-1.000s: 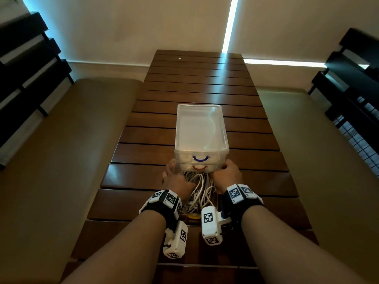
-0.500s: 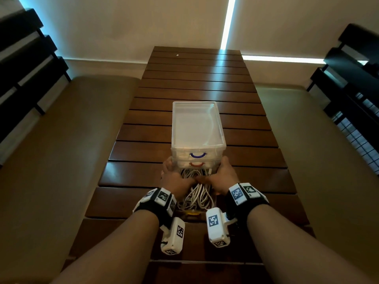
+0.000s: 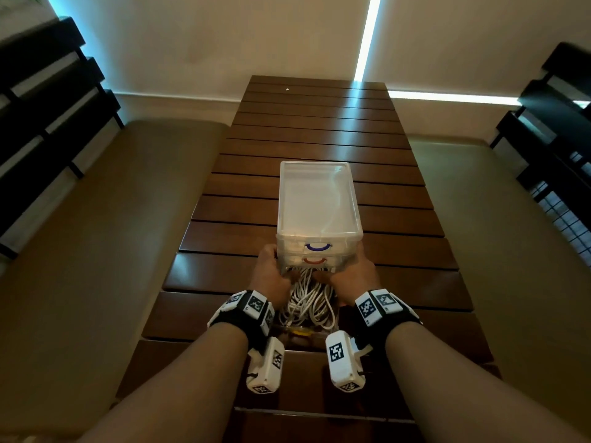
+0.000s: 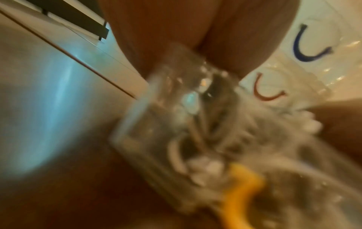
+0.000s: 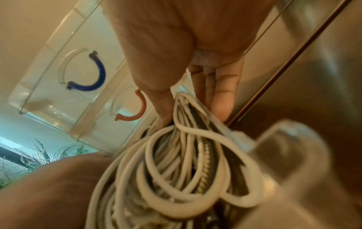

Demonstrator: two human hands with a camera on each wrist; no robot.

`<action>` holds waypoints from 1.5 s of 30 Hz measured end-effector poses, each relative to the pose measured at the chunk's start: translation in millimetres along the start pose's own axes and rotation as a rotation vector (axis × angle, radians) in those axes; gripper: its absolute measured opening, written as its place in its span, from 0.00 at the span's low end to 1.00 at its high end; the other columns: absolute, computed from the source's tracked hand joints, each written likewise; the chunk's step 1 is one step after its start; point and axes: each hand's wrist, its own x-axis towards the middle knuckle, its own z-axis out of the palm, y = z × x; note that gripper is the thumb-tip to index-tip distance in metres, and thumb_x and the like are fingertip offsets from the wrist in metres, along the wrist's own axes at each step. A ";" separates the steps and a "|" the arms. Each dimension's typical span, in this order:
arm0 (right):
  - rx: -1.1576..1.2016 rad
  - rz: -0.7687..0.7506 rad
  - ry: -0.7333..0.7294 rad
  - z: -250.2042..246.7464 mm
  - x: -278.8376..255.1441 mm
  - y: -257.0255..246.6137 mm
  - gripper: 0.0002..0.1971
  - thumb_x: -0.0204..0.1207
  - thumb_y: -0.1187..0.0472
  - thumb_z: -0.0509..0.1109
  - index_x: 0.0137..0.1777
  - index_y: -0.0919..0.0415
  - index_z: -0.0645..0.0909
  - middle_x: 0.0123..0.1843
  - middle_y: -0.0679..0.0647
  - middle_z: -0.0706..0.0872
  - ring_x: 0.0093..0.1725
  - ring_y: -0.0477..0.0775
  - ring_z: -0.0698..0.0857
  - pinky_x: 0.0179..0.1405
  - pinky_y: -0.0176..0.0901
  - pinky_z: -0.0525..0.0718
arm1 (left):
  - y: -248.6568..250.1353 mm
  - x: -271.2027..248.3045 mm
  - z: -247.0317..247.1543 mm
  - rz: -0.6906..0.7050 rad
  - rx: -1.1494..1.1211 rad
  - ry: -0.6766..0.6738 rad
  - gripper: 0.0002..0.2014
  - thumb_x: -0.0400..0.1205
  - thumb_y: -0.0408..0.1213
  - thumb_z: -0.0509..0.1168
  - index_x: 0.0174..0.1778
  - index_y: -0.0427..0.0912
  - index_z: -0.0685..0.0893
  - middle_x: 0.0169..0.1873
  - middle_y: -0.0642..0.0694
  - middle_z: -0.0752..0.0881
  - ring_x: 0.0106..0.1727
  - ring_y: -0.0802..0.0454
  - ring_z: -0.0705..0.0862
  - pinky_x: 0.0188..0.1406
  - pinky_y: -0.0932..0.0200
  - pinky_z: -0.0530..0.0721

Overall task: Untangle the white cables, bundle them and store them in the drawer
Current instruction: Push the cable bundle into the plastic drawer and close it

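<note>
The white cables [image 3: 306,301] are lying coiled in the pulled-out bottom drawer [image 3: 299,330] of the clear drawer unit [image 3: 318,206] on the desk [image 3: 313,129]. The left hand [image 3: 268,274] is gripping the unit's left front corner. The right hand [image 3: 351,274] is holding its right corner, thumb pressing the cables just below the red handle [image 3: 314,260].

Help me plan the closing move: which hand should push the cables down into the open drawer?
Right, probably. The right hand already has its fingers on the white cables at the drawer mouth; the left hand grips the drawer unit.
</note>
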 end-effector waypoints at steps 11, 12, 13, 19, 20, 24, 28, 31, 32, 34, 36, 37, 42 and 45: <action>0.159 0.027 -0.381 -22.8 9.8 8.9 0.44 0.55 0.60 0.89 0.69 0.47 0.68 0.61 0.47 0.84 0.58 0.58 0.87 0.43 0.58 0.91 | 3.5 0.7 -29.6 -0.302 -0.465 -0.303 0.39 0.58 0.41 0.76 0.68 0.54 0.74 0.63 0.39 0.81 0.61 0.36 0.81 0.63 0.35 0.79; 0.189 0.040 -0.411 -26.3 6.8 9.2 0.43 0.58 0.65 0.87 0.70 0.47 0.67 0.63 0.48 0.81 0.59 0.59 0.86 0.44 0.59 0.91 | -2.0 0.5 -39.1 -0.306 -0.499 -0.379 0.40 0.61 0.37 0.77 0.71 0.55 0.74 0.63 0.40 0.83 0.61 0.35 0.83 0.63 0.33 0.80; 0.221 0.032 -0.426 -29.4 3.8 11.5 0.42 0.60 0.68 0.85 0.70 0.46 0.68 0.65 0.49 0.80 0.59 0.59 0.85 0.46 0.60 0.91 | -7.9 1.1 -46.1 -0.289 -0.492 -0.426 0.38 0.65 0.34 0.77 0.72 0.56 0.74 0.64 0.43 0.84 0.63 0.36 0.83 0.63 0.33 0.80; 0.128 -0.020 -0.237 -20.5 7.4 11.2 0.31 0.62 0.64 0.85 0.63 0.52 0.74 0.56 0.52 0.85 0.50 0.55 0.88 0.36 0.53 0.92 | -12.0 3.3 -46.4 -0.105 -0.194 -0.383 0.36 0.71 0.27 0.76 0.73 0.53 0.72 0.60 0.45 0.86 0.56 0.50 0.87 0.58 0.43 0.86; 0.099 -0.035 -0.197 -20.3 8.4 9.9 0.30 0.61 0.63 0.86 0.61 0.54 0.76 0.53 0.52 0.86 0.47 0.54 0.89 0.33 0.50 0.92 | -9.6 2.6 -44.2 -0.097 -0.187 -0.365 0.36 0.71 0.27 0.76 0.73 0.52 0.71 0.60 0.46 0.86 0.55 0.51 0.88 0.56 0.45 0.87; 0.041 -0.052 -0.101 -15.6 10.9 6.7 0.28 0.57 0.59 0.87 0.56 0.55 0.80 0.49 0.51 0.87 0.42 0.53 0.89 0.31 0.49 0.91 | -2.1 1.0 -36.3 -0.080 -0.170 -0.332 0.36 0.71 0.25 0.76 0.71 0.50 0.69 0.61 0.46 0.84 0.48 0.57 0.88 0.49 0.54 0.88; 0.005 -0.062 -0.129 -18.4 11.3 6.7 0.30 0.60 0.55 0.85 0.62 0.53 0.79 0.55 0.51 0.87 0.49 0.50 0.88 0.48 0.53 0.91 | 3.4 2.4 -26.2 -0.030 0.007 -0.237 0.39 0.69 0.31 0.79 0.71 0.51 0.65 0.59 0.49 0.83 0.60 0.52 0.84 0.59 0.49 0.86; 0.040 -0.067 -0.246 -25.9 5.6 0.5 0.30 0.60 0.53 0.86 0.61 0.48 0.77 0.54 0.45 0.87 0.50 0.44 0.85 0.55 0.50 0.88 | 3.4 2.4 -21.3 -0.047 0.019 -0.146 0.38 0.65 0.33 0.82 0.67 0.51 0.69 0.56 0.48 0.85 0.56 0.51 0.85 0.55 0.47 0.88; 0.049 -0.084 -0.247 -26.9 1.6 -2.8 0.28 0.58 0.54 0.87 0.55 0.45 0.77 0.50 0.42 0.86 0.48 0.41 0.84 0.56 0.47 0.86 | 3.8 1.8 -20.3 -0.048 0.024 -0.122 0.38 0.64 0.33 0.82 0.66 0.51 0.70 0.55 0.48 0.85 0.55 0.51 0.86 0.54 0.47 0.88; 0.042 -0.095 -0.199 -23.1 -3.5 -8.5 0.27 0.56 0.59 0.88 0.45 0.43 0.74 0.47 0.42 0.86 0.45 0.41 0.83 0.53 0.43 0.84 | 4.5 1.0 -18.7 -0.045 0.037 -0.083 0.36 0.64 0.33 0.82 0.64 0.50 0.72 0.53 0.49 0.87 0.53 0.53 0.87 0.52 0.49 0.89; 0.047 -0.085 -0.132 -16.0 -4.5 -12.0 0.29 0.55 0.60 0.89 0.49 0.46 0.74 0.53 0.49 0.88 0.49 0.48 0.85 0.49 0.43 0.84 | 4.3 0.9 -15.8 -0.031 0.071 -0.024 0.33 0.65 0.33 0.82 0.63 0.48 0.76 0.53 0.50 0.87 0.52 0.54 0.87 0.52 0.53 0.88; 0.051 -0.085 -0.098 -13.4 -5.3 -13.7 0.29 0.56 0.59 0.88 0.51 0.48 0.75 0.54 0.51 0.88 0.48 0.50 0.85 0.47 0.42 0.83 | 4.3 1.5 -13.4 -0.021 0.096 0.024 0.30 0.65 0.33 0.82 0.62 0.47 0.78 0.52 0.50 0.88 0.51 0.54 0.87 0.51 0.55 0.87; -0.010 -0.121 -0.023 -10.0 -6.5 -16.0 0.17 0.63 0.58 0.84 0.42 0.46 0.77 0.54 0.57 0.89 0.49 0.55 0.87 0.46 0.42 0.83 | 2.4 6.2 -10.1 -0.027 0.131 0.075 0.24 0.71 0.35 0.78 0.62 0.47 0.80 0.53 0.49 0.88 0.50 0.56 0.86 0.49 0.59 0.86; 0.000 -0.042 -0.119 -15.4 1.5 -9.7 0.28 0.61 0.55 0.85 0.59 0.51 0.78 0.56 0.52 0.88 0.52 0.54 0.88 0.51 0.48 0.88 | 3.2 3.7 -22.8 -0.059 0.063 -0.122 0.37 0.67 0.48 0.80 0.71 0.50 0.74 0.60 0.56 0.84 0.58 0.57 0.84 0.59 0.53 0.84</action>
